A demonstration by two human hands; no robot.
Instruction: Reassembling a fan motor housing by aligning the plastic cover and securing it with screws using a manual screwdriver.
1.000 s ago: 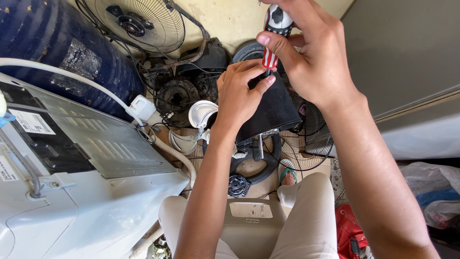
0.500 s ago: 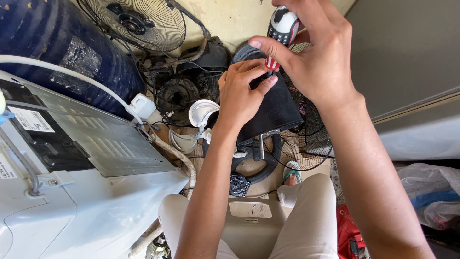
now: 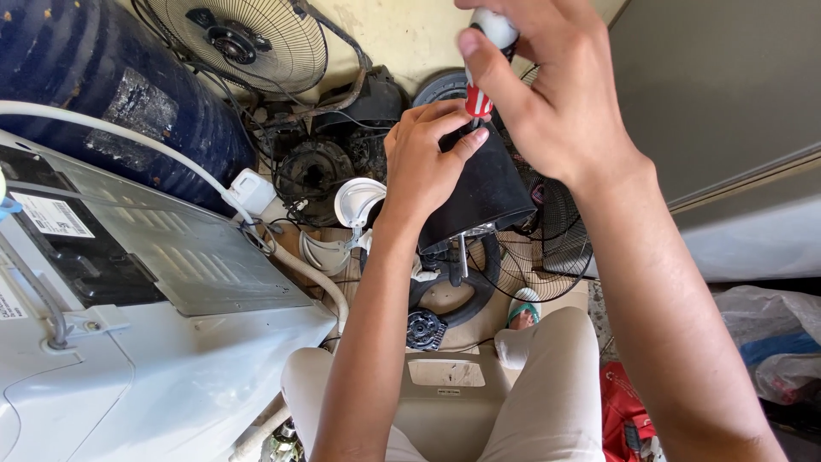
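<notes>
The black fan motor housing [image 3: 479,184] sat in the middle of the scene, raised above the person's knees, with a short metal shaft pointing down from its near end. The left hand [image 3: 423,162] was clasped over the housing's far left side, fingers curled around the top edge and the thumb pressed against the black casing. The right hand [image 3: 547,103] gripped a screwdriver [image 3: 483,60] with a red and white handle, fingers wrapped tightly round it, its tip aimed down at the housing just beside the left thumb; the tip itself was hidden. A white washing machine [image 3: 128,342] filled the near left, with a dark blue barrel [image 3: 94,77] beyond it. A fan guard [image 3: 248,43] leaned against the far wall, and another wire fan grille [image 3: 547,248] lay on the floor just right of the housing. A white plastic cap [image 3: 357,201] lay left of the housing.
</notes>
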